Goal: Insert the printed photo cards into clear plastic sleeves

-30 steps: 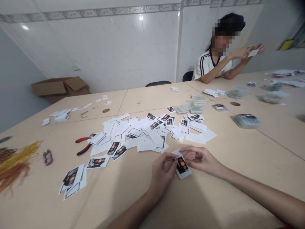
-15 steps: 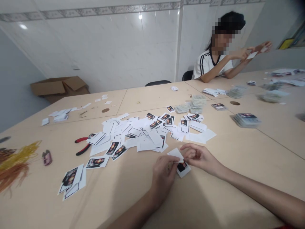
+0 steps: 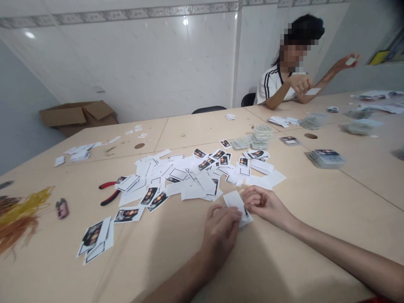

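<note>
pinching a paper card (image 3: 233,201), long axis slanting down-right, between left hand (image 3: 220,237) and right hand (image 3: 264,205), grip narrow

And now the white paper slip (image 3: 232,200) is over the printed card (image 3: 247,217), just a sliver of the card showing at its lower right edge! The left hand (image 3: 220,235) presses up against the slip, the right hand (image 3: 263,206) closing in! Upper right, the co-worker (image 3: 272,84) splits apart: one hand (image 3: 300,84) drops into a fist, the other hand (image 3: 350,62) swings high and wide!
</note>
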A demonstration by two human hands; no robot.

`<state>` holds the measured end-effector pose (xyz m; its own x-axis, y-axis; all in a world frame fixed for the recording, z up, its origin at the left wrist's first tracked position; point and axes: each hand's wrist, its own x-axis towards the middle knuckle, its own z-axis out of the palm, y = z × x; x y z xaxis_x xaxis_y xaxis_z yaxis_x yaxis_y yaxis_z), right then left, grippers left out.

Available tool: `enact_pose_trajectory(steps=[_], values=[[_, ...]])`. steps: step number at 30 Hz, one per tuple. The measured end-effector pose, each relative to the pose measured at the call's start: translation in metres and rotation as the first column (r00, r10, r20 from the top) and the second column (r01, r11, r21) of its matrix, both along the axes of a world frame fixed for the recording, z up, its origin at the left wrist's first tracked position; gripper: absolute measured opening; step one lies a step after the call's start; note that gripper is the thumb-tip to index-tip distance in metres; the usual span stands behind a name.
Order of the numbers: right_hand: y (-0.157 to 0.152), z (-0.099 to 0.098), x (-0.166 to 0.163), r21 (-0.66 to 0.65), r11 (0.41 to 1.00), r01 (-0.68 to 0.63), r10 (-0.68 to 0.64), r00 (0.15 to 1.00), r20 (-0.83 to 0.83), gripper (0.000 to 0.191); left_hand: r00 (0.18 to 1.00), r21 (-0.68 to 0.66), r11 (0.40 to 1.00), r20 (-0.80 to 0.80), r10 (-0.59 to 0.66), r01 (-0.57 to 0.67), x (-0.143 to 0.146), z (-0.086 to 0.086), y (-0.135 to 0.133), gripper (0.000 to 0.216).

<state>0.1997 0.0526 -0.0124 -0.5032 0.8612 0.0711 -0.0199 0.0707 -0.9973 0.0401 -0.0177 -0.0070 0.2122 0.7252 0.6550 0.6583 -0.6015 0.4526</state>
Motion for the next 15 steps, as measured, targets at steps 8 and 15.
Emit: enact_pose_trajectory(steps=[8, 15], values=[[-0.0002, -0.0024, -0.0001, 0.019, 0.997, 0.074, -0.074, 0.997, -0.005, 0.016, 0.995, 0.176, 0.983, -0.093, -0.040, 0.056, 0.0010, -0.0023, 0.0024, 0.019], [-0.0030, -0.0013, -0.0011, 0.043, 0.993, 0.111, -0.110, 0.994, -0.015, 0.014, 0.973, 0.264, 0.959, -0.227, -0.041, 0.102, -0.0011, -0.0045, 0.0020, 0.015]])
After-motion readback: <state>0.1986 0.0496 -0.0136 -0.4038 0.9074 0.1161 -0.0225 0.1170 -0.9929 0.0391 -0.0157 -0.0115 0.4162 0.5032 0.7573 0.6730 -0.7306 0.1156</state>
